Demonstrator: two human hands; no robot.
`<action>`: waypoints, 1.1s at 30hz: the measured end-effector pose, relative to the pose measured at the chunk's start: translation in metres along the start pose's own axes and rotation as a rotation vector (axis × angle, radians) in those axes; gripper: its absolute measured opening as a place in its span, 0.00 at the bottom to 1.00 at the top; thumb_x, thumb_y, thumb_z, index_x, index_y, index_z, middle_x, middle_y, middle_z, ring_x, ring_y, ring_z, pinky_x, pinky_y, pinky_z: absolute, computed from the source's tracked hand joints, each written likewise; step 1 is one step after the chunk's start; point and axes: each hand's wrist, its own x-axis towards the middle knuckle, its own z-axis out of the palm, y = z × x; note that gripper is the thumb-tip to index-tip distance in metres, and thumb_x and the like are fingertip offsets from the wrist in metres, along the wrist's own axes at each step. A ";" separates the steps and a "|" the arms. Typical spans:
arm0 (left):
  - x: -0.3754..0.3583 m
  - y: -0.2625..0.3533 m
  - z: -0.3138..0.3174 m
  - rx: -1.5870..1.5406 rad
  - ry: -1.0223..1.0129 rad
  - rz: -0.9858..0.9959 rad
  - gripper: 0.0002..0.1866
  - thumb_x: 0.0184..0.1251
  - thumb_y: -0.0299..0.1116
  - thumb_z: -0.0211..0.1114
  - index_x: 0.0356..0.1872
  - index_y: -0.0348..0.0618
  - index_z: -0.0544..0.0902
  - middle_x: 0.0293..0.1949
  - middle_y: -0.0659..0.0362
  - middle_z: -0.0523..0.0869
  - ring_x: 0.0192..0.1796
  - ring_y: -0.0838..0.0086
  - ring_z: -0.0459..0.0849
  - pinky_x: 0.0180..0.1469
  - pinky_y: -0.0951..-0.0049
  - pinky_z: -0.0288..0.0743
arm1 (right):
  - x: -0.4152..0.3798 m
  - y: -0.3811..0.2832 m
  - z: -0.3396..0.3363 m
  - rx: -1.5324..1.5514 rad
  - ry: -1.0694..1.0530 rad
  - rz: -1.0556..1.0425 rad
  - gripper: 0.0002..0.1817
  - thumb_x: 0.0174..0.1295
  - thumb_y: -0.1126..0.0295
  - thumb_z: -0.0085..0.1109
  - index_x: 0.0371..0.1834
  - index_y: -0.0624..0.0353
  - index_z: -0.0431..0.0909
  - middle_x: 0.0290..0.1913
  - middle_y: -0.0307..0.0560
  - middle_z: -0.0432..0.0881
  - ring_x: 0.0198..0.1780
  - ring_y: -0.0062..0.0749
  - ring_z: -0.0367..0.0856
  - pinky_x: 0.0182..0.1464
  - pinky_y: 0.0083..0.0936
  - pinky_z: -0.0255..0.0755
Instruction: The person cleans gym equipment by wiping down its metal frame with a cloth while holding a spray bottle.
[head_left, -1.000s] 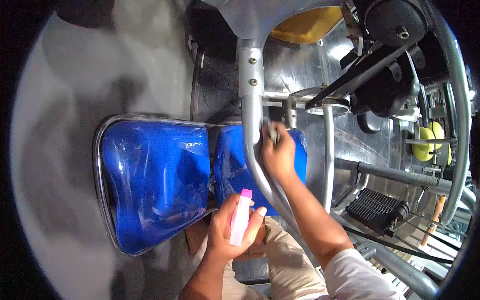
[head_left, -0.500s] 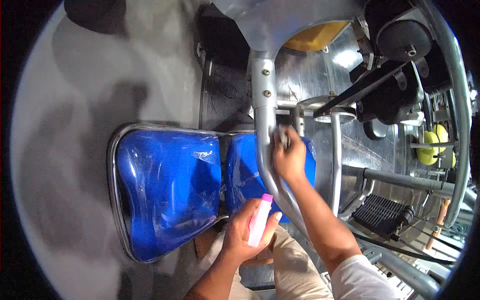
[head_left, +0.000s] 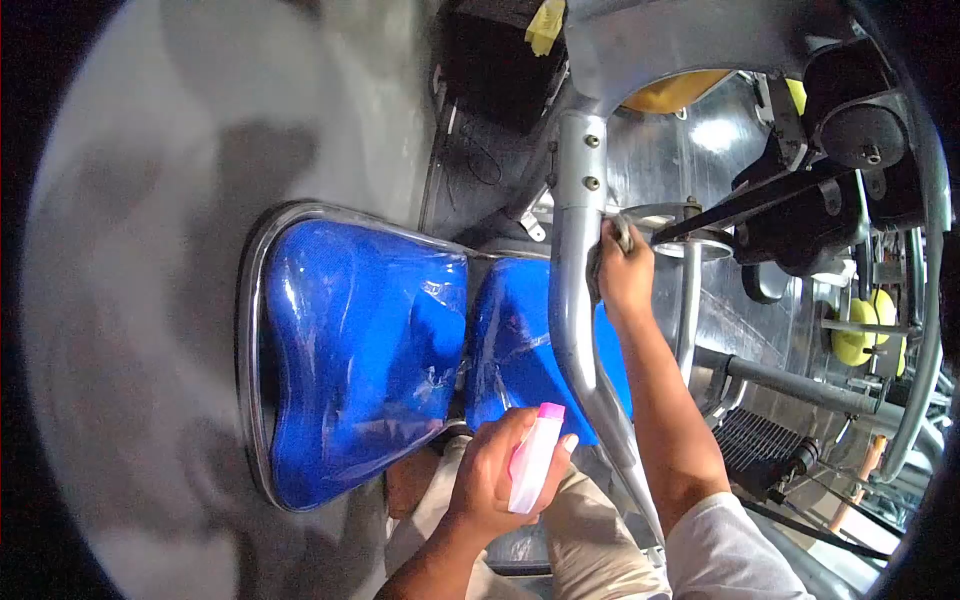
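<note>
My left hand (head_left: 507, 465) is closed around a white spray bottle (head_left: 536, 465) with a pink nozzle, held low in front of my legs; its lower part is hidden by the hand. My right hand (head_left: 627, 275) reaches forward and grips a dark, crumpled cloth (head_left: 622, 234), mostly covered by the fingers. The cloth is against the right side of a bent silver metal tube (head_left: 575, 290), just below its bolted joint.
A blue padded seat (head_left: 365, 350) wrapped in clear plastic lies to the left, with a second blue pad (head_left: 515, 345) behind the tube. Black machine parts (head_left: 800, 215), yellow balls (head_left: 865, 330) and more metal tubes (head_left: 800, 377) stand on the right.
My right hand and the cloth have moved farther up along the tube. The view has shifted, so the seat and tube sit farther right. My left hand keeps hold of the spray bottle.
</note>
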 end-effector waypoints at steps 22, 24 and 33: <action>-0.046 0.006 -0.014 0.117 0.240 0.161 0.15 0.53 0.17 0.71 0.37 0.40 0.74 0.26 0.54 0.82 0.30 0.68 0.85 0.32 0.70 0.78 | -0.014 0.024 -0.005 0.352 -0.134 0.134 0.13 0.74 0.60 0.55 0.35 0.57 0.78 0.22 0.28 0.70 0.22 0.13 0.63 0.24 0.19 0.56; -0.050 0.006 -0.015 0.144 0.234 0.148 0.15 0.53 0.17 0.71 0.37 0.40 0.74 0.26 0.54 0.82 0.30 0.68 0.85 0.32 0.70 0.78 | -0.048 0.026 -0.024 0.223 -0.176 0.127 0.12 0.73 0.60 0.56 0.36 0.57 0.78 0.22 0.29 0.71 0.21 0.13 0.64 0.22 0.18 0.58; -0.061 0.004 0.001 0.158 0.239 0.116 0.14 0.51 0.28 0.77 0.34 0.40 0.78 0.30 0.55 0.83 0.32 0.60 0.84 0.36 0.66 0.79 | -0.034 0.011 -0.021 0.171 -0.148 0.015 0.10 0.72 0.67 0.57 0.35 0.62 0.77 0.24 0.32 0.75 0.28 0.14 0.68 0.31 0.21 0.65</action>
